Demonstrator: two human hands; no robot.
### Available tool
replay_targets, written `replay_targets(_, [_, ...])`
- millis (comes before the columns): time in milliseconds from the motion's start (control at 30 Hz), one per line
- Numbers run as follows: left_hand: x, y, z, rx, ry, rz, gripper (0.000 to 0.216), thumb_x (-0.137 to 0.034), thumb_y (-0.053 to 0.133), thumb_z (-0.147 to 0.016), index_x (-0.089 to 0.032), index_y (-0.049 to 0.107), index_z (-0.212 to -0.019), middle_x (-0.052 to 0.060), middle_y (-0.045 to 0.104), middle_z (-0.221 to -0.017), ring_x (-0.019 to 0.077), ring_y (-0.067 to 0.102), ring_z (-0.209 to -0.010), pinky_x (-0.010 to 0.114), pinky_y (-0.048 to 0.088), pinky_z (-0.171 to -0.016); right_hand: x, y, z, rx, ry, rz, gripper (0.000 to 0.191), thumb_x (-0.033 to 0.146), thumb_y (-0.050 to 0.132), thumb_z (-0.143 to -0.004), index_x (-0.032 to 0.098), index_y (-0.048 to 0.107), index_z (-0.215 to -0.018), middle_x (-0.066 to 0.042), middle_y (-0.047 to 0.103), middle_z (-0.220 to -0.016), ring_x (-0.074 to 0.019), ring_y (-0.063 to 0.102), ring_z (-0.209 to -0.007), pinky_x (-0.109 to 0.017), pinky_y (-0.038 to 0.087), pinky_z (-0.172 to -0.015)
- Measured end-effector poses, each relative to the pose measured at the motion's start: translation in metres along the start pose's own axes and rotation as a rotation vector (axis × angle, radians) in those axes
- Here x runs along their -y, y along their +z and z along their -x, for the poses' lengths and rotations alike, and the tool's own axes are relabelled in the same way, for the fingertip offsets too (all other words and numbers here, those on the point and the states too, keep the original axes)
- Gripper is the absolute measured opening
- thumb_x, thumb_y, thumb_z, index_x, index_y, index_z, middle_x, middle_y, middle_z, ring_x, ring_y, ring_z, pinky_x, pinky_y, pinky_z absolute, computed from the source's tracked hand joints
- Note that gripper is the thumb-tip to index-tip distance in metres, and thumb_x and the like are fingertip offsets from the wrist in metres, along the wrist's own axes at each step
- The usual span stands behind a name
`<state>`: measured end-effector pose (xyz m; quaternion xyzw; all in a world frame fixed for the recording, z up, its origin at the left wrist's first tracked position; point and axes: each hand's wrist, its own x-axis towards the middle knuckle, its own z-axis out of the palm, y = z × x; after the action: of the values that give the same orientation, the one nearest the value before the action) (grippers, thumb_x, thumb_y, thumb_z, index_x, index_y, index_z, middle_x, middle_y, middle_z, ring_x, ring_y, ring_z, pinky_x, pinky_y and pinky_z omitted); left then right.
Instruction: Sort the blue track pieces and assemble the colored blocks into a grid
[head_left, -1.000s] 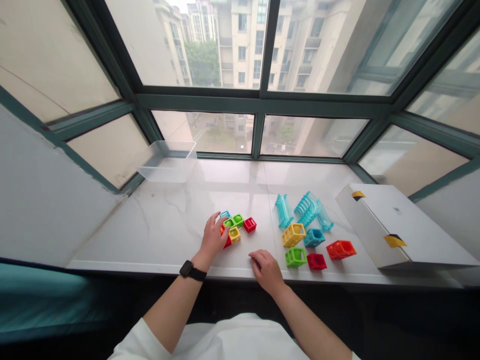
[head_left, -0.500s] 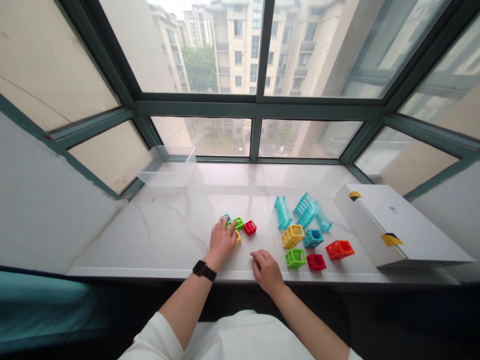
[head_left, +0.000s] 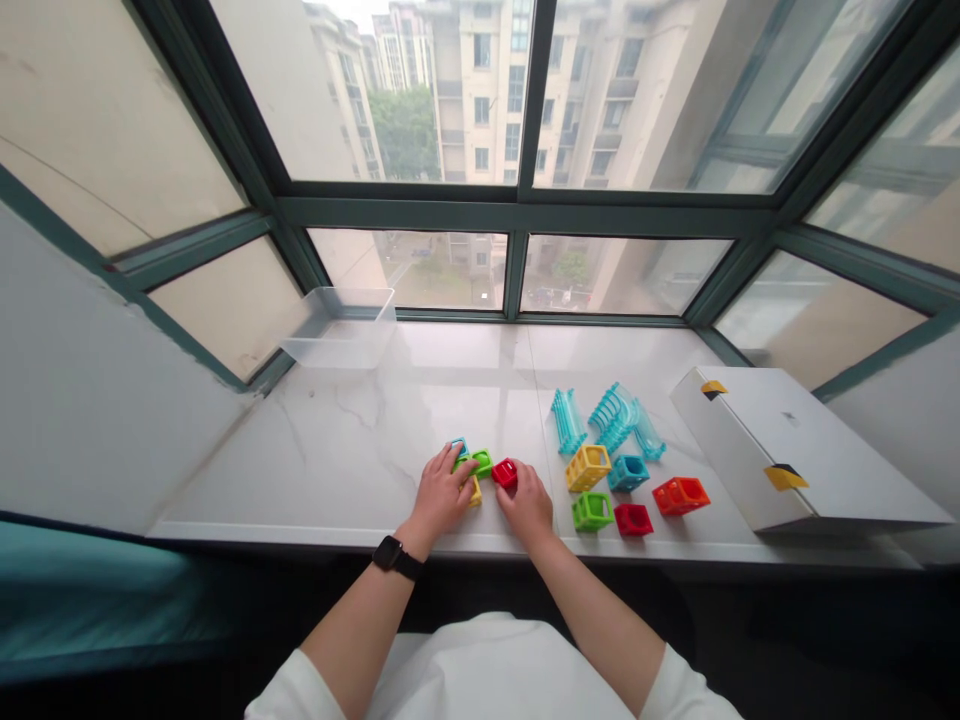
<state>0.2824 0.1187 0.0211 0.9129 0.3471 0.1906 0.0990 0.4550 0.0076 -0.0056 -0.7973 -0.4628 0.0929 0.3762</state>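
Sill (head_left: 337, 440) of pale marble, and at its near edge we log two bare hands.

Left hand (head_left: 442, 492): fingers spread and lightly bent, laid flat over small blocks and closed round none of them. We note a green block (head_left: 482, 462) and a yellow block (head_left: 475, 491) at its fingertips, a blue block (head_left: 459, 444) just past them, and a black watch (head_left: 394, 557) on the wrist.

Right hand (head_left: 529, 502): fingers curled onto a red block (head_left: 505, 472), which sits just beside the green block. We cannot tell whether they pinch it or only rest on it.

Right of the right-hand fingers and apart from them, we count:
- a yellow cube (head_left: 587, 467)
- a blue cube (head_left: 627, 472)
- a green cube (head_left: 592, 511)
- a red cube (head_left: 634, 519)
- an orange cube (head_left: 680, 495)

Beyond those cubes lie pale blue curved pieces (head_left: 611, 418), and farther right a white box (head_left: 787, 450). Well beyond the left-hand fingers, a clear tub (head_left: 341, 328) stands by the window.
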Motion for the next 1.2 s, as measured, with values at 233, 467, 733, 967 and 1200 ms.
replay_targets(233, [-0.002, -0.001, 0.0, -0.011, -0.014, 0.002, 0.035, -0.028, 0.056, -0.098, -0.03, 0.072, -0.13, 0.008, 0.05, -0.161, 0.0323, 0.04, -0.153, 0.053, 0.038, -0.122, -0.014, -0.008, 0.011, -0.127, 0.116, -0.426, 0.045, 0.038, 0.064, -0.088, 0.017, 0.063, -0.128, -0.013, 0.072, -0.12, -0.0258, 0.072, -0.098, -0.039, 0.06, -0.086])
replay_targets(467, [0.0, -0.004, -0.003, 0.018, -0.034, 0.052, 0.036, -0.027, 0.057, -0.098, -0.03, 0.071, -0.131, 0.009, 0.05, -0.16, 0.0343, 0.041, -0.152, 0.056, 0.038, -0.121, -0.009, -0.013, 0.025, -0.05, 0.154, -0.881, 0.045, 0.04, 0.077, -0.085, 0.022, 0.057, -0.121, -0.011, 0.074, -0.118, -0.0259, 0.075, -0.105, -0.044, 0.061, -0.096])
replay_targets(733, [-0.046, -0.049, 0.007, -0.258, 0.15, 0.492, 0.03, -0.025, 0.058, -0.103, -0.026, 0.065, -0.132, 0.01, 0.064, -0.14, 0.0257, 0.058, -0.136, 0.048, 0.049, -0.116, 0.024, -0.045, 0.032, 0.016, 0.044, -1.032, 0.046, 0.039, 0.08, -0.09, 0.025, 0.056, -0.127, -0.011, 0.069, -0.132, -0.0264, 0.071, -0.12, -0.048, 0.057, -0.108])
replay_targets(967, [-0.083, -0.071, 0.015, -0.278, 0.278, 0.648, 0.033, -0.016, 0.057, -0.103, -0.028, 0.067, -0.131, 0.01, 0.073, -0.122, 0.022, 0.071, -0.114, 0.038, 0.061, -0.097, 0.05, -0.074, 0.035, 0.065, -0.016, -1.137, 0.042, 0.034, 0.081, -0.091, 0.027, 0.057, -0.126, -0.009, 0.071, -0.127, -0.0248, 0.071, -0.118, -0.044, 0.058, -0.107])
replay_targets(1200, [-0.094, -0.084, 0.013, -0.303, 0.199, 0.705, 0.03, -0.017, 0.062, -0.101, -0.028, 0.07, -0.128, 0.007, 0.076, -0.115, 0.0206, 0.074, -0.105, 0.034, 0.061, -0.09, 0.054, -0.085, 0.038, 0.087, -0.065, -1.122, 0.047, 0.034, 0.082, -0.091, 0.027, 0.056, -0.129, -0.011, 0.069, -0.135, -0.0262, 0.07, -0.123, -0.047, 0.058, -0.108])
